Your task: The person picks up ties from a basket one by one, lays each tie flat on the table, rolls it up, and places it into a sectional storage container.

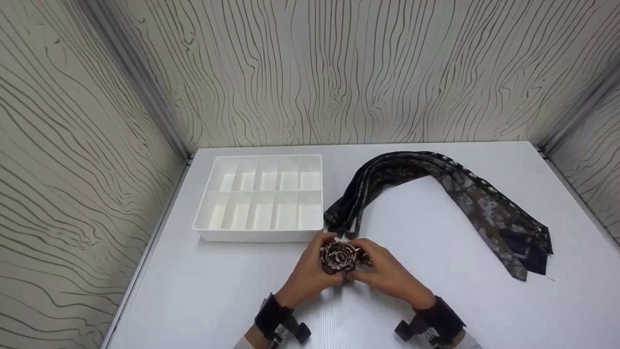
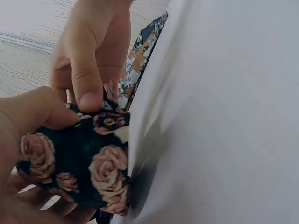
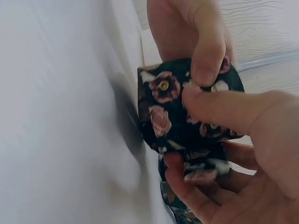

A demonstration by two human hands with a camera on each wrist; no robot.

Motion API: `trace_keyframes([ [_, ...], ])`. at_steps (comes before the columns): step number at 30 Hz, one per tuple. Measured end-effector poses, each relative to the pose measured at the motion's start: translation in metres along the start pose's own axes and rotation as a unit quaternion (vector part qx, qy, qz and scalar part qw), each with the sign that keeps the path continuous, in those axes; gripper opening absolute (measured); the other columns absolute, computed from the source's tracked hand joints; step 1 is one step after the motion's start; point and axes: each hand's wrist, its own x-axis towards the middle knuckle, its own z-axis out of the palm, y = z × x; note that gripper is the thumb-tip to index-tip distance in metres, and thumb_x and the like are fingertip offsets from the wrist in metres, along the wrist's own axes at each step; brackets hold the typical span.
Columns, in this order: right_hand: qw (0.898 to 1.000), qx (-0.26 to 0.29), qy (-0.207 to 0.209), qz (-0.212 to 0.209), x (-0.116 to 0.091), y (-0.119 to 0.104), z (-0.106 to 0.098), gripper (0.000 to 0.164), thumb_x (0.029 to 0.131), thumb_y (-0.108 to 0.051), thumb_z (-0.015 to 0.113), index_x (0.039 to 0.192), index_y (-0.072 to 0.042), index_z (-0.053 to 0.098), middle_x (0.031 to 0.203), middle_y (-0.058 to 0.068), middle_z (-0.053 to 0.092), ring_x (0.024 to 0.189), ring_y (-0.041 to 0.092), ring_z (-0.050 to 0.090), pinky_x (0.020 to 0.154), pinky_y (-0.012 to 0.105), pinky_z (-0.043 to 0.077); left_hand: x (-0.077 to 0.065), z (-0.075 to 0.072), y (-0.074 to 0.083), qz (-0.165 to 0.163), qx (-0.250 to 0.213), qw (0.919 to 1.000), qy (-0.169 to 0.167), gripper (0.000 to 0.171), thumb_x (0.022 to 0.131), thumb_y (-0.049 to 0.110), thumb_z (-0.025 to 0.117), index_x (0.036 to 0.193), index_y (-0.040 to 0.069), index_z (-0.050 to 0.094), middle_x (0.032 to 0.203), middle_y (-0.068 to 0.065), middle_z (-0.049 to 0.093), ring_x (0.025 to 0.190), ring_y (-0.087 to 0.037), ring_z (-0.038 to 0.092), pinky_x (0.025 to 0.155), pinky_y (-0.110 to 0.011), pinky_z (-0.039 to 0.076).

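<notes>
Left hand [image 1: 308, 272] and right hand [image 1: 391, 276] grip the roll [image 1: 338, 257] near the front right corner of the tray [image 1: 259, 236]. Ties [image 1: 484, 206] extend toward the right edge of the worktop [image 1: 203, 291].

White table [image 1: 436, 252], faintly glossy, across lower part of head frame. Left of centre on it: white tray [image 1: 261, 236], two rows of five compartments. Arching from centre toward right: bundle of dark patterned ties [image 1: 479, 198], left ends just beside tray. Lower centre: rolled floral tie [image 1: 338, 258], end facing table; contact unclear.
</notes>
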Motion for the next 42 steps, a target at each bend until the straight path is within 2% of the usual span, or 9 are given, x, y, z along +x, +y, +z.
trace_keyframes([
  [5,0.999,-0.023,0.029,0.001,-0.001,0.0,0.004,0.056,0.082,-0.02,0.09,0.132,-0.013,0.065,0.127,0.0,0.066,0.116,0.018,0.06,0.103,0.042,0.055,-0.001,0.0,-0.002,-0.003,0.044,0.999,-0.013,0.071,0.077,0.018,0.092,0.139,0.008,0.059,0.134,-0.005,0.062,0.124,-0.022,0.062,0.113,-0.041,0.049],
  [9,0.999,-0.02,0.032,-0.009,0.0,0.001,0.006,0.054,0.083,-0.021,0.09,0.131,-0.016,0.066,0.126,-0.001,0.066,0.116,0.016,0.06,0.104,0.04,0.055,-0.002,0.0,-0.001,0.004,0.07,0.9975,-0.015,0.064,0.078,0.02,0.093,0.132,0.01,0.063,0.127,-0.004,0.065,0.118,-0.019,0.064,0.109,-0.037,0.052],
  [13,0.999,0.039,0.013,-0.011,0.003,0.001,0.005,0.051,0.088,-0.021,0.086,0.134,-0.015,0.064,0.13,0.002,0.067,0.12,0.019,0.066,0.106,0.039,0.056,-0.002,-0.002,0.004,0.021,0.084,0.9962,0.011,0.059,0.075,0.014,0.092,0.127,0.008,0.065,0.121,-0.005,0.07,0.112,-0.017,0.068,0.104,-0.035,0.055],
  [18,0.996,0.092,0.003,-0.01,0.007,0.002,-0.001,0.052,0.091,-0.025,0.084,0.138,-0.016,0.063,0.134,0.004,0.069,0.119,0.013,0.065,0.104,0.036,0.057,-0.002,-0.01,0.015,0.027,0.091,0.9947,0.038,0.055,0.073,0.014,0.092,0.123,0.008,0.069,0.115,-0.003,0.074,0.106,-0.016,0.07,0.098,-0.034,0.057],
  [24,0.993,0.114,0.002,-0.026,0.014,0.007,-0.009,0.059,0.091,-0.015,0.083,0.142,-0.003,0.057,0.132,0.016,0.069,0.113,0.014,0.067,0.095,0.038,0.06,0.003,-0.025,0.038,0.018,0.073,0.9947,0.069,0.058,0.072,0.021,0.095,0.125,0.013,0.072,0.117,0.0,0.076,0.107,-0.016,0.07,0.098,-0.034,0.056],
  [28,0.993,0.112,0.016,-0.026,0.022,0.004,-0.01,0.053,0.095,-0.008,0.076,0.142,0.002,0.055,0.129,0.021,0.069,0.106,0.022,0.071,0.089,0.033,0.061,0.015,-0.038,0.053,0.022,0.076,0.9915,0.103,0.057,0.071,0.019,0.095,0.123,0.013,0.073,0.114,-0.002,0.075,0.105,-0.018,0.066,0.097,-0.039,0.053],
  [33,0.992,0.118,0.041,0.009,0.04,-0.005,-0.003,0.039,0.101,-0.015,0.071,0.136,-0.004,0.06,0.121,0.016,0.072,0.097,0.021,0.071,0.083,0.028,0.057,0.036,-0.057,0.064,-0.004,0.078,0.9867,0.142,0.054,0.073,0.015,0.089,0.124,0.009,0.071,0.116,-0.009,0.074,0.106,-0.023,0.067,0.098,-0.045,0.056],
  [38,0.986,0.139,0.057,0.066,0.063,-0.015,0.008,0.036,0.105,-0.025,0.068,0.133,-0.004,0.062,0.107,0.012,0.073,0.08,0.02,0.069,0.072,0.029,0.058,0.061,-0.074,0.065,-0.039,0.09,0.9811,0.167,0.051,0.077,0.019,0.086,0.123,0.009,0.068,0.118,-0.011,0.074,0.108,-0.027,0.071,0.095,-0.046,0.059],
  [42,0.984,0.132,0.064,0.103,0.079,-0.02,0.015,0.039,0.104,-0.034,0.069,0.13,-0.006,0.062,0.097,0.008,0.074,0.07,0.022,0.067,0.063,0.027,0.054,0.081,-0.083,0.063,-0.067,0.101,0.9766,0.178,0.05,0.077,0.023,0.084,0.122,0.01,0.065,0.118,-0.011,0.075,0.107,-0.028,0.072,0.091,-0.045,0.06],
])
